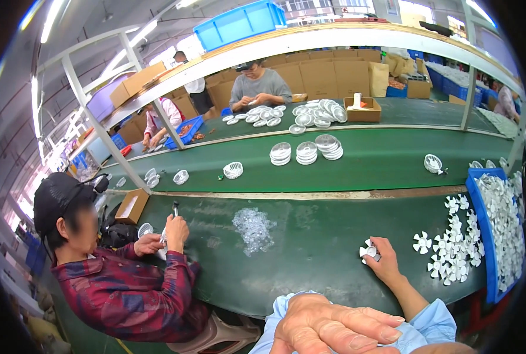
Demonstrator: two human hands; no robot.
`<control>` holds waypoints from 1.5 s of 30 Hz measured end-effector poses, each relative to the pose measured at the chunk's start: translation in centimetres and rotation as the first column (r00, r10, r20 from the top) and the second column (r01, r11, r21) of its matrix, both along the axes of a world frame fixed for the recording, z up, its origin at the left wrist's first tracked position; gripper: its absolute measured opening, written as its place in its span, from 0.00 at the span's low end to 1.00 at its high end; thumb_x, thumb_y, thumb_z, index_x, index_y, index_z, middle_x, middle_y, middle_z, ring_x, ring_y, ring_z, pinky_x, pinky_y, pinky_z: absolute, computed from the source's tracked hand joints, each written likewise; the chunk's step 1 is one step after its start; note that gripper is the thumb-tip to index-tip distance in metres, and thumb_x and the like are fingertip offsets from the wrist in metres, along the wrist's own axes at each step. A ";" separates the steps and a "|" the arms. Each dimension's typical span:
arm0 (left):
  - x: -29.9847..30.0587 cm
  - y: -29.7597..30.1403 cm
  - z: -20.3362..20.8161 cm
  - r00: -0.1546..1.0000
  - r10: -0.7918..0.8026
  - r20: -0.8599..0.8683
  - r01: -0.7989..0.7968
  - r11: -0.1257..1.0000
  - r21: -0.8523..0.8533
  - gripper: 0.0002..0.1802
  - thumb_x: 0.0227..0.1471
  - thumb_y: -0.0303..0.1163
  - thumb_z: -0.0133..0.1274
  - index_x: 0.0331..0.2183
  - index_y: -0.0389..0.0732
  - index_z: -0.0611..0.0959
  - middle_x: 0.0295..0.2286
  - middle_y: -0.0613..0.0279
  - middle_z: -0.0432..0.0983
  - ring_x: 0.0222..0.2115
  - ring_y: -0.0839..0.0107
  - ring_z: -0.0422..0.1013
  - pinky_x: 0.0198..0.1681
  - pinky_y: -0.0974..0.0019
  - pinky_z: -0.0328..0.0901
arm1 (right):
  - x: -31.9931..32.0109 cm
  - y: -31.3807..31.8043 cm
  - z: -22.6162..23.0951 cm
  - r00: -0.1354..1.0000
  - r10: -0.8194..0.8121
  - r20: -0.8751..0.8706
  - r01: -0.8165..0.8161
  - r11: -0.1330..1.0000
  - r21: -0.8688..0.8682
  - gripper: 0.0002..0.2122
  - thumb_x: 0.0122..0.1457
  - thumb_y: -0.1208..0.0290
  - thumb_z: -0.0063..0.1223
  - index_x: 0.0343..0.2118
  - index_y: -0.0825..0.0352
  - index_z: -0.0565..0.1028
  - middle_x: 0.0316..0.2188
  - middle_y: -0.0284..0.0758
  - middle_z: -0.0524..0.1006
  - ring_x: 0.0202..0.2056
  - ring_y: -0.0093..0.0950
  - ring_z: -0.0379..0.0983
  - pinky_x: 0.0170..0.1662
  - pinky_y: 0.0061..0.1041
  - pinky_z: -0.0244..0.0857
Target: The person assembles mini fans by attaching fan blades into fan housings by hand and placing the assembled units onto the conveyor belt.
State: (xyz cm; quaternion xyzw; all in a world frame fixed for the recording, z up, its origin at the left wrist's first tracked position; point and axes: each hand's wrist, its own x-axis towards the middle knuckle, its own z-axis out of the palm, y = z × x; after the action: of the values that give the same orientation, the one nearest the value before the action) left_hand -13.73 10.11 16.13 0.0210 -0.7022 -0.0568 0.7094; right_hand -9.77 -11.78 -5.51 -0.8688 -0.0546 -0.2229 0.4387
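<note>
While the right hand (384, 259) sat out on the green bench (333, 259) toward its right end, the fingers were curled around a small white fan blade (368, 251), pinning it against the mat. Something dark poked out just under the blade, maybe a little motor, but it was too small to tell for sure. The forearm ran back to a light blue sleeve (434, 321) at the near edge.

The left hand (333, 327) was huge in the view, resting flat and empty near the bottom edge with fingers spread loosely and pointing right. Its wrist was cut off by the frame, and it covered part of the blue sleeve cloth under it.

Just right of the held blade, a scatter of loose white fan blades (454, 248) lay on the bench, running up to a blue bin (482, 236) heaped with more at the right end. The bin's far side was lost in the dark lens rim. A heap of small clear parts (254, 229) sat mid-bench, well apart from both hands.

At the left end a person in a plaid shirt (127, 289) bent over something white, with a dark tool (175, 208) sticking up from their fist. Behind the bench ran a green conveyor (363, 159) carrying stacks of white fan grilles (306, 152).
</note>
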 end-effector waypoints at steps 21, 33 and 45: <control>0.9 -0.2 0.2 0.997 0.030 0.065 -0.031 1.000 0.005 0.39 0.55 0.55 0.53 0.60 0.44 0.67 0.61 0.42 0.57 0.58 0.28 0.55 0.55 0.25 0.51 | -0.1 0.0 0.0 1.000 -0.002 0.000 0.002 1.000 -0.028 0.22 0.46 0.73 0.64 0.45 0.71 0.72 0.42 0.43 0.74 0.44 0.42 0.71 0.47 0.35 0.66; 1.3 -0.1 1.7 0.994 0.030 0.101 -0.034 0.998 0.046 0.34 0.56 0.52 0.54 0.57 0.41 0.72 0.60 0.43 0.59 0.56 0.28 0.58 0.54 0.27 0.54 | 0.4 0.1 -0.1 0.997 0.010 0.075 -0.004 0.997 -0.076 0.22 0.45 0.75 0.63 0.47 0.70 0.72 0.41 0.41 0.73 0.41 0.37 0.72 0.43 0.31 0.68; 3.1 -0.2 1.4 0.987 -0.021 0.158 0.000 0.991 0.132 0.30 0.58 0.50 0.53 0.54 0.40 0.76 0.58 0.46 0.63 0.52 0.28 0.63 0.53 0.30 0.57 | 0.4 -0.3 -0.5 0.998 0.006 0.066 -0.002 0.997 -0.073 0.24 0.45 0.76 0.63 0.48 0.68 0.71 0.43 0.41 0.73 0.41 0.38 0.72 0.45 0.32 0.68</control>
State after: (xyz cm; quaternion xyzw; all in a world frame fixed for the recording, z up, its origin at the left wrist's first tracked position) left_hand -10.59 9.96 17.55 0.0684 -0.7513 -0.1050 0.6480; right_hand -9.33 -12.10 -6.01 -0.8763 -0.0789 -0.2485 0.4051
